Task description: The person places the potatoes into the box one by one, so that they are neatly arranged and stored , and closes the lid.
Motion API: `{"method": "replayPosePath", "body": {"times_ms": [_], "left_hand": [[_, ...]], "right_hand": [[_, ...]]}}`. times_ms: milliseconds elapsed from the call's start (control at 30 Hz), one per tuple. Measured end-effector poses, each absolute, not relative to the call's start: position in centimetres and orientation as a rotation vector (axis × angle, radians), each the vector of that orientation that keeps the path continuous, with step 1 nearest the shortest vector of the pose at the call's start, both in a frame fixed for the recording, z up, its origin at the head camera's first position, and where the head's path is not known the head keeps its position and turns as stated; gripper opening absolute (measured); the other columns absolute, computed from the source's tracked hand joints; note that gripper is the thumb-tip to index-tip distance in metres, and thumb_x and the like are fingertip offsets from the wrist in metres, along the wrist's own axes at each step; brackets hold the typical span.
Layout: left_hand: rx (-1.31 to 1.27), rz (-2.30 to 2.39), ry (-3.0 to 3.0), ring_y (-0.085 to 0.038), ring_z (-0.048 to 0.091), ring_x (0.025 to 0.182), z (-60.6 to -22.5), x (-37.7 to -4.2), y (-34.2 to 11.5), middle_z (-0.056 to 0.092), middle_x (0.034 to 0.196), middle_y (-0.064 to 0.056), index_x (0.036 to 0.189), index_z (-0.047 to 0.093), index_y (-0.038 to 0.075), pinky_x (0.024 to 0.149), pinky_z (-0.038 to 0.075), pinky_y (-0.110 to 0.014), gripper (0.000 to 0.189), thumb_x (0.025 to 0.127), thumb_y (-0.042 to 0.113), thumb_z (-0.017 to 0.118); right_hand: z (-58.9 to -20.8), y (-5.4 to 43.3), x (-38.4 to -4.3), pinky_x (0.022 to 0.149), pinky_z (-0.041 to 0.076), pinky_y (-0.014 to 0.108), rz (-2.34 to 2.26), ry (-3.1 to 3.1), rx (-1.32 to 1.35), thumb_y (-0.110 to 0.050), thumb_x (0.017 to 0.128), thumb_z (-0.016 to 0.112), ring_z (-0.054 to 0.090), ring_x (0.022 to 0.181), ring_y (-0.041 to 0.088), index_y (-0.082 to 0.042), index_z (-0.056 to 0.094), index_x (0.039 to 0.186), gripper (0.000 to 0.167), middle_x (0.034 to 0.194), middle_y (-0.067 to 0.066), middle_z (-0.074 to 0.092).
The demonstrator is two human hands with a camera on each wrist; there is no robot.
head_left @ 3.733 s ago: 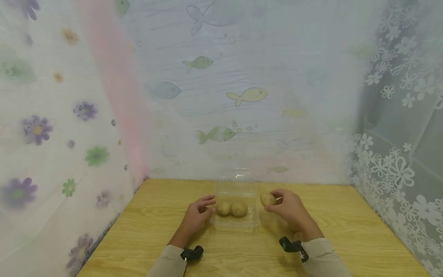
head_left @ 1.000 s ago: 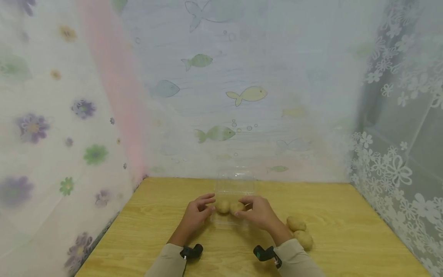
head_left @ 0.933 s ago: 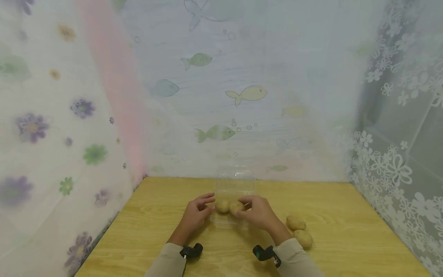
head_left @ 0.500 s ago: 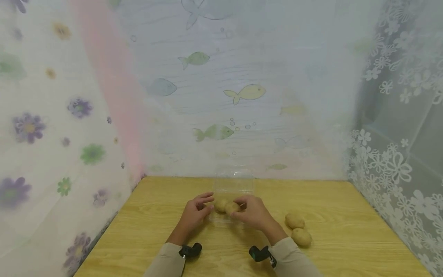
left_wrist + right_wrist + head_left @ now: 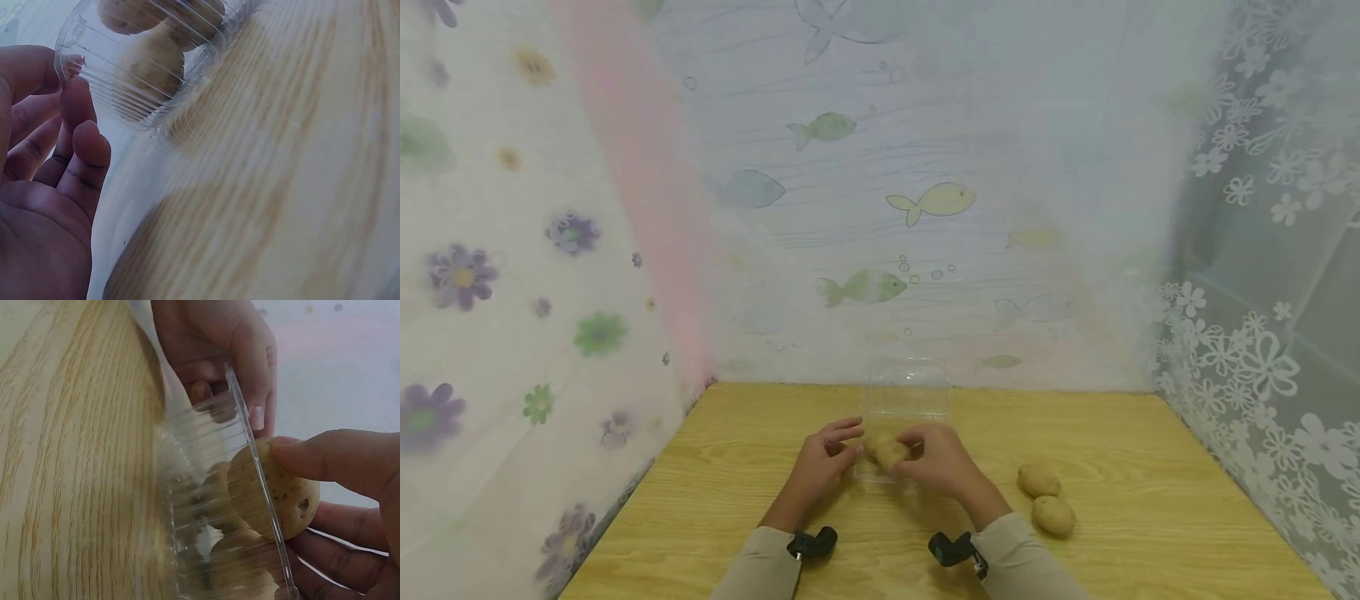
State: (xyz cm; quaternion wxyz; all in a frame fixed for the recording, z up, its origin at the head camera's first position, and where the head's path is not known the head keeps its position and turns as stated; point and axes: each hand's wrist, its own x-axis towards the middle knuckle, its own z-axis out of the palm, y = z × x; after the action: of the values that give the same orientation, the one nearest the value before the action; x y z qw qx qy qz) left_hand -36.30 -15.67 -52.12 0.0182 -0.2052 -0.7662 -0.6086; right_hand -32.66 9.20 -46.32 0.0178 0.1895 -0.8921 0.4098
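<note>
A clear plastic clamshell box (image 5: 906,396) stands on the table with its lid raised at the back. My left hand (image 5: 823,462) pinches its left rim between thumb and fingers, as the left wrist view shows at the box edge (image 5: 60,56). In my right hand (image 5: 943,462) is a potato (image 5: 292,494), gripped by thumb and fingers and partly below the rim. Beneath it, seen through the ribbed wall, lie other potatoes (image 5: 240,565). From the head, the held potato (image 5: 891,455) overlaps another potato (image 5: 870,446) at the box's left side.
Two loose potatoes (image 5: 1039,481) lie touching on the wood-grain table (image 5: 1120,500), right of my right forearm. Behind the box hangs a fish-patterned curtain (image 5: 1037,317); flowered sheets (image 5: 587,417) enclose the sides.
My right hand has carried the potato from right of the box into it, then leftward over the other potatoes. The left hand has stayed at the rim.
</note>
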Motion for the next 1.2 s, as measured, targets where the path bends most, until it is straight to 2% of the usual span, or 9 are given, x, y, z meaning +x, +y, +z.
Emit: {"method": "replayPosePath", "body": {"times_ms": [200,467,633,867,1033,1200], "left_hand": [[-0.644,-1.881,-2.38,-0.013,0.062,0.074,-52.2,-36.3,-15.7,0.053,0.154,-0.01,0.134,0.068,0.0,0.061,0.051,-0.024,0.036,0.101,0.015,0.07],[-0.647,-1.883,-2.398,-0.014,0.06,0.071,-52.1,-36.3,-15.7,0.051,0.156,-0.008,0.136,0.067,0.001,0.06,0.051,-0.025,0.038,0.101,0.016,0.07],[-0.667,-1.9,-2.389,-0.014,0.058,0.068,-51.9,-36.2,-15.7,0.049,0.158,-0.011,0.137,0.066,0.0,0.058,0.05,-0.026,0.04,0.101,0.018,0.07],[-0.641,-1.923,-2.378,-0.012,0.064,0.075,-51.9,-36.3,-15.7,0.05,0.157,-0.011,0.136,0.066,0.0,0.06,0.051,-0.024,0.04,0.1,0.017,0.071],[-0.642,-1.934,-2.364,-0.019,0.069,0.085,-52.0,-36.2,-15.7,0.051,0.156,-0.013,0.134,0.067,-0.002,0.062,0.053,-0.025,0.039,0.099,0.015,0.072],[-0.642,-1.931,-2.37,-0.017,0.068,0.082,-52.1,-36.3,-15.7,0.051,0.156,-0.012,0.134,0.067,0.0,0.061,0.052,-0.024,0.039,0.1,0.017,0.072]], "right_hand": [[-46.5,8.9,-32.7,0.085,0.059,0.042,1.255,-2.771,0.655,-0.025,0.085,0.087,0.073,0.096,0.022,-0.008,0.078,0.116,0.037,0.111,0.005,0.077],[-47.0,8.7,-32.8,0.084,0.059,0.036,1.142,-2.779,0.741,-0.028,0.089,0.084,0.072,0.096,0.015,-0.012,0.079,0.116,0.032,0.11,0.0,0.078],[-47.0,8.7,-32.7,0.088,0.059,0.04,1.119,-2.792,0.76,-0.03,0.09,0.083,0.072,0.103,0.02,-0.008,0.076,0.121,0.039,0.116,0.005,0.077],[-47.3,8.6,-32.7,0.093,0.057,0.043,1.105,-2.77,0.785,-0.031,0.092,0.08,0.07,0.109,0.024,-0.008,0.075,0.121,0.038,0.12,0.006,0.075],[-47.4,8.4,-32.6,0.098,0.055,0.047,1.08,-2.77,0.78,-0.032,0.094,0.077,0.069,0.115,0.027,-0.007,0.075,0.122,0.038,0.123,0.007,0.074],[-47.3,8.2,-32.3,0.102,0.053,0.051,1.09,-2.79,0.75,-0.031,0.096,0.075,0.066,0.121,0.032,-0.006,0.074,0.125,0.038,0.128,0.01,0.072]]}}
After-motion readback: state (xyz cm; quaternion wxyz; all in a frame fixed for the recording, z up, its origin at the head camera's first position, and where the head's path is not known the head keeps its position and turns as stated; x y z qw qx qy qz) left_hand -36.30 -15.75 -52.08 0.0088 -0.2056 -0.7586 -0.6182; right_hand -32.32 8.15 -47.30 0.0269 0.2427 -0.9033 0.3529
